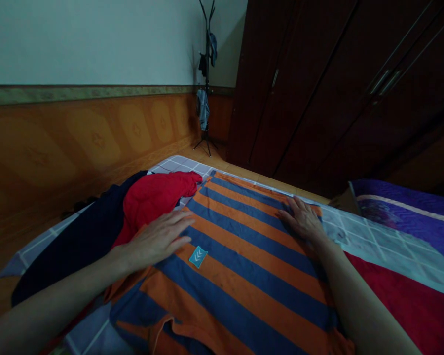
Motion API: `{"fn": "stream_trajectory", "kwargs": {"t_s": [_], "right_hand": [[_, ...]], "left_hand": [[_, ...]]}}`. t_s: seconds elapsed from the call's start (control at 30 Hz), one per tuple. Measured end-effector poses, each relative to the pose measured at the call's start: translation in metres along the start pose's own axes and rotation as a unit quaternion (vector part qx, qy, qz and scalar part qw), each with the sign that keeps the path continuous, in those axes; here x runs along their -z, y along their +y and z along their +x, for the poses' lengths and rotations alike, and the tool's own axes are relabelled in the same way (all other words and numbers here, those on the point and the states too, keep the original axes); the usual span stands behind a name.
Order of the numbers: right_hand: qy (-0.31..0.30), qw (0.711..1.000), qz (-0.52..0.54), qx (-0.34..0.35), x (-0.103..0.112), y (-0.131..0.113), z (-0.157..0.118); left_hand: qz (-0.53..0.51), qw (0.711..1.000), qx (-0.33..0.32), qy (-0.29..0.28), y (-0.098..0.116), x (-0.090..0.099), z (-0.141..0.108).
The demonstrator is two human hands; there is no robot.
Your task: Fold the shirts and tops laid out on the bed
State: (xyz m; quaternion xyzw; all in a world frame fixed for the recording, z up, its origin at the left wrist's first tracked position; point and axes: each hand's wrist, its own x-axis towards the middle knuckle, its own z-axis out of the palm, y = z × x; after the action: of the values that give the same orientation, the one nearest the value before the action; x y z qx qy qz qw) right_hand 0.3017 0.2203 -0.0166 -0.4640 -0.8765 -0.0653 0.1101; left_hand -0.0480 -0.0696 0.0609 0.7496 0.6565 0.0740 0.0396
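An orange and blue striped shirt (pixel 240 246) lies spread out on a checked bedsheet, its collar towards me and its hem at the far side. A small light-blue patch (pixel 198 257) with white chevrons sits on its chest. My left hand (pixel 161 236) rests on the shirt's left edge, palm down, fingers stretched out. Over at the far right, near the hem, my right hand (pixel 301 217) lies on the cloth with its fingers spread. Neither hand grips anything.
Left of the shirt lie a red garment (pixel 151 197) and a dark navy garment (pixel 74 246). Red cloth (pixel 403 296) lies at the right on the checked bedsheet (pixel 385 236). Beyond are a purple covered item (pixel 410 212), a coat stand (pixel 207 74) and a dark wardrobe (pixel 303 88).
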Motion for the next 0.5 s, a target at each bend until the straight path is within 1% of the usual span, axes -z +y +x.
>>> {"fn": "stream_trajectory", "kwargs": {"t_s": [0.03, 0.1, 0.17, 0.23, 0.27, 0.33, 0.4, 0.43, 0.5], "right_hand": [[0.004, 1.0, 0.005, 0.007, 0.002, -0.004, 0.001], [-0.006, 0.999, 0.011, 0.033, 0.004, -0.011, 0.0], [-0.031, 0.998, 0.006, 0.049, 0.003, -0.012, -0.002], [-0.047, 0.999, -0.009, 0.018, 0.002, -0.004, -0.006], [-0.047, 0.999, -0.018, -0.011, 0.002, 0.002, -0.008], [-0.039, 0.997, -0.033, -0.064, 0.004, 0.014, -0.011], [-0.031, 0.995, -0.041, -0.082, 0.01, 0.017, -0.011], [-0.028, 0.996, -0.04, -0.081, 0.014, 0.013, -0.01], [-0.023, 0.998, -0.022, -0.05, 0.023, -0.007, -0.007]], "left_hand": [[-0.018, 0.999, -0.029, -0.012, 0.009, -0.007, 0.012], [-0.032, 0.997, -0.06, -0.031, 0.02, -0.023, 0.037], [-0.025, 0.997, -0.048, -0.054, 0.02, -0.042, 0.059], [-0.009, 0.997, -0.016, -0.075, 0.012, -0.057, 0.075], [-0.001, 0.997, -0.003, -0.078, 0.006, -0.063, 0.08], [0.009, 0.998, 0.006, -0.067, -0.003, -0.071, 0.083], [0.012, 0.999, 0.005, -0.046, -0.008, -0.075, 0.082], [0.012, 0.999, 0.007, -0.038, -0.009, -0.075, 0.08], [0.008, 0.999, 0.009, -0.037, -0.008, -0.075, 0.079]]}}
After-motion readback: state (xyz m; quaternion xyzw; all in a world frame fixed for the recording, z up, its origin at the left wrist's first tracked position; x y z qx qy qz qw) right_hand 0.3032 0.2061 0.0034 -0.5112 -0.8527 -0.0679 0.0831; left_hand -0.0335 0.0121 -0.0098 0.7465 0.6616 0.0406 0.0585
